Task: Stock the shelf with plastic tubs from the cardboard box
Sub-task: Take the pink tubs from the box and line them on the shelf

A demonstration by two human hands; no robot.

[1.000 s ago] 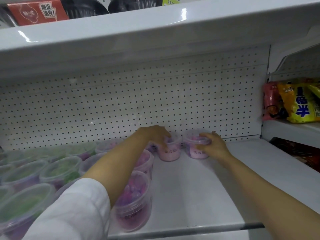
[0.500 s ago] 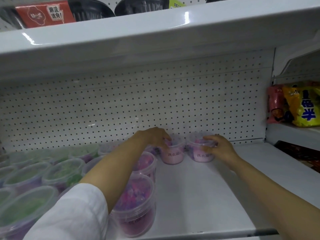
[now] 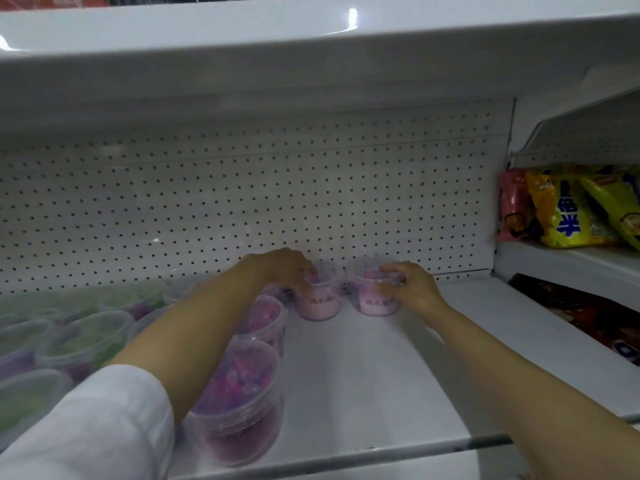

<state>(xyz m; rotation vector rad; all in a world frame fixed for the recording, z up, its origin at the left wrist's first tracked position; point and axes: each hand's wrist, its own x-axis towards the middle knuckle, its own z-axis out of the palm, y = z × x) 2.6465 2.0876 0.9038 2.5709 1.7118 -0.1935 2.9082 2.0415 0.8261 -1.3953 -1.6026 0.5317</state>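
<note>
Each grip curls round one of two pink tubs (image 3: 322, 301) (image 3: 375, 299) on the shelf (image 3: 398, 375).

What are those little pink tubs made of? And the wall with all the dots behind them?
The pink tubs look like clear, thin plastic: you can see the pink filling through the sides and lids. The dotted back wall is probably painted white metal, smooth, with rows of small punched holes, though the picture alone can't prove it.

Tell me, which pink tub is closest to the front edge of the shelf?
The big purple-pink tub beside the left forearm. It stands right by the shelf's front edge, while the two pale pink tubs the hands hold stand far back by the dotted wall.
</note>
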